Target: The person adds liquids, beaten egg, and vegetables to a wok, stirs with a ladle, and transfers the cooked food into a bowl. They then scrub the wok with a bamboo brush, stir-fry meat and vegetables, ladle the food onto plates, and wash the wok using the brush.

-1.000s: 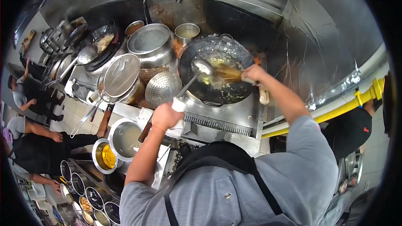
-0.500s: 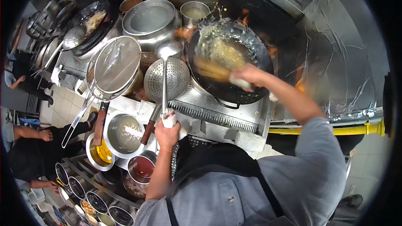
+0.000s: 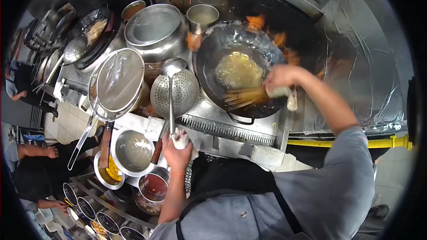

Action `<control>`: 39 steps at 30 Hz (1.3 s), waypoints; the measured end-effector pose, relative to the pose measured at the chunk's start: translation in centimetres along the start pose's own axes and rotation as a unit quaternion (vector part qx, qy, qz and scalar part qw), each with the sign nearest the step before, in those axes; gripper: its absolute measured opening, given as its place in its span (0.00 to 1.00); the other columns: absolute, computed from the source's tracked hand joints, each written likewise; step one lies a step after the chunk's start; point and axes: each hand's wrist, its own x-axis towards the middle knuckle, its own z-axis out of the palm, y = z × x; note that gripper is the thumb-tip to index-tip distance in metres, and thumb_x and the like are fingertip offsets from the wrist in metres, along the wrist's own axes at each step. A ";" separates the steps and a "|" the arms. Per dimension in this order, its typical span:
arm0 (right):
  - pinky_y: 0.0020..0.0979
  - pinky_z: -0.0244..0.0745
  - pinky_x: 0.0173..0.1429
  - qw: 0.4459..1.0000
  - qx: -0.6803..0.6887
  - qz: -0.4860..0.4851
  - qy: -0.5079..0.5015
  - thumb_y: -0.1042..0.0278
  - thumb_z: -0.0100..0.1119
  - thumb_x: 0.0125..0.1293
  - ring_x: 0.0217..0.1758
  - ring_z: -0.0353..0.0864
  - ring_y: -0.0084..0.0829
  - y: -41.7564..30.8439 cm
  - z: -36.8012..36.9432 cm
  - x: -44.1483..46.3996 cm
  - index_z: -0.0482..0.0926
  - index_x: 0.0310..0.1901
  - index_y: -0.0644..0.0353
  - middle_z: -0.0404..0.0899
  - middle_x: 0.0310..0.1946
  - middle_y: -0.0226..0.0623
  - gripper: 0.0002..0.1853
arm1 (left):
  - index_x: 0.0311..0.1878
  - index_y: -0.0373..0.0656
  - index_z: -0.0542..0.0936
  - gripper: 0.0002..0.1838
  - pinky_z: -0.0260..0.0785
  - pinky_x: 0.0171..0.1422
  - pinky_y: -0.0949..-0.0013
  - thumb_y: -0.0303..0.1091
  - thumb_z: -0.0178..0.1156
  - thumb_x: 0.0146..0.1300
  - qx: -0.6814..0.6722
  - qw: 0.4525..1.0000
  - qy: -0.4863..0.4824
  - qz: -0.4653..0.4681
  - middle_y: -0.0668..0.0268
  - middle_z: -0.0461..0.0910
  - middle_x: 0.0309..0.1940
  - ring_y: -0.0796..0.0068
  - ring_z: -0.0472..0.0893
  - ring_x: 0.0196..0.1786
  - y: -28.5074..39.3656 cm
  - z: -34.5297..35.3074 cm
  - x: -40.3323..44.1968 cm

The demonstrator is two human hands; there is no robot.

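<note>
My right hand (image 3: 281,80) is closed around the wrapped end of a bamboo wok brush (image 3: 246,98). The bristles press against the near inner side of a large black wok (image 3: 208,60). Yellowish liquid (image 3: 239,70) pools in the bottom of that wok, and flames show around its far rim. In my left hand (image 3: 177,154), fingers are wrapped round the cloth-covered handle of a metal ladle (image 3: 173,66). The ladle's bowl lies over a perforated strainer (image 3: 180,95), left of the wok. A cloth (image 3: 292,101) hangs near the wok's right edge.
A lidded pot (image 3: 155,49) and a small pot (image 3: 203,14) stand behind the strainer. A mesh sieve (image 3: 120,80), a pot of cloudy liquid (image 3: 132,152) and a pot of red liquid (image 3: 153,184) are at left. A yellow pipe (image 3: 342,144) runs at right. Co-workers' arms (image 3: 40,151) show far left.
My right hand and the brush have moved right and toward the near side of the wok. Liquid that was splashing up the far side now lies pooled. The ladle stays in my left hand.
</note>
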 end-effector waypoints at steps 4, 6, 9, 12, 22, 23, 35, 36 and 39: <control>0.37 0.76 0.20 0.830 0.410 0.367 0.090 0.59 0.62 0.53 0.25 0.81 0.39 -2.7 -2.3 5.9 0.83 0.38 0.59 0.81 0.31 0.45 0.15 | 0.45 0.40 0.78 0.17 0.75 0.46 0.60 0.37 0.61 0.53 -0.549 0.692 -0.154 -0.443 0.59 0.80 0.35 0.64 0.81 0.37 10.2 0.7 2.9; 0.37 0.76 0.20 0.847 0.406 0.317 0.129 0.56 0.64 0.50 0.28 0.82 0.42 -3.2 1.8 7.5 0.80 0.44 0.60 0.81 0.32 0.46 0.21 | 0.39 0.45 0.76 0.13 0.74 0.45 0.59 0.44 0.54 0.59 -0.661 0.506 -0.270 -0.483 0.65 0.79 0.30 0.66 0.80 0.37 10.4 4.9 2.3; 0.42 0.81 0.35 0.884 0.382 0.265 0.052 0.58 0.66 0.47 0.41 0.83 0.44 -9.6 2.4 -0.4 0.77 0.54 0.58 0.82 0.39 0.46 0.30 | 0.38 0.52 0.76 0.13 0.72 0.45 0.50 0.48 0.49 0.62 -0.618 0.416 -0.377 -0.551 0.67 0.79 0.33 0.60 0.79 0.39 16.3 3.7 5.2; 0.34 0.77 0.49 0.958 0.156 0.197 0.139 0.61 0.68 0.44 0.44 0.82 0.38 -5.9 5.2 -5.1 0.77 0.56 0.60 0.80 0.47 0.47 0.32 | 0.40 0.46 0.76 0.11 0.75 0.42 0.48 0.42 0.54 0.60 -0.607 0.478 -0.364 -0.520 0.62 0.78 0.35 0.59 0.81 0.37 17.5 13.2 3.9; 0.34 0.79 0.25 0.965 0.091 0.240 0.046 0.60 0.64 0.49 0.32 0.84 0.37 -4.9 -0.8 0.0 0.81 0.47 0.58 0.82 0.33 0.43 0.22 | 0.32 0.24 0.78 0.17 0.72 0.36 0.62 0.35 0.59 0.49 -0.498 0.706 -0.163 -0.476 0.52 0.81 0.31 0.60 0.82 0.32 14.5 16.3 4.6; 0.33 0.77 0.20 0.933 0.124 0.337 0.001 0.60 0.64 0.50 0.26 0.84 0.36 -4.2 -1.7 3.7 0.81 0.46 0.58 0.82 0.29 0.43 0.20 | 0.32 0.24 0.78 0.17 0.72 0.36 0.62 0.35 0.59 0.49 -0.500 0.703 -0.159 -0.480 0.52 0.81 0.31 0.60 0.82 0.32 14.2 16.3 4.7; 0.42 0.78 0.45 0.937 -0.087 0.333 -0.057 0.65 0.66 0.42 0.41 0.83 0.44 -2.1 -6.5 4.6 0.82 0.50 0.42 0.83 0.35 0.45 0.26 | 0.39 0.21 0.78 0.22 0.74 0.39 0.63 0.34 0.62 0.48 -0.520 0.653 -0.256 -0.487 0.48 0.82 0.37 0.59 0.84 0.36 12.4 14.5 7.4; 0.39 0.77 0.50 0.939 -0.041 0.342 -0.010 0.62 0.64 0.48 0.49 0.81 0.43 -3.8 -8.5 4.4 0.79 0.53 0.46 0.82 0.44 0.43 0.26 | 0.38 0.21 0.78 0.21 0.74 0.39 0.63 0.35 0.62 0.48 -0.515 0.656 -0.272 -0.481 0.48 0.82 0.36 0.60 0.84 0.36 12.4 14.3 7.1; 0.40 0.78 0.45 0.934 -0.055 0.327 0.134 0.61 0.68 0.43 0.41 0.83 0.43 -2.3 0.2 6.5 0.81 0.50 0.46 0.83 0.36 0.45 0.27 | 0.37 0.21 0.78 0.21 0.73 0.37 0.62 0.34 0.60 0.48 -0.493 0.691 -0.260 -0.460 0.48 0.82 0.34 0.60 0.83 0.35 13.0 13.4 7.7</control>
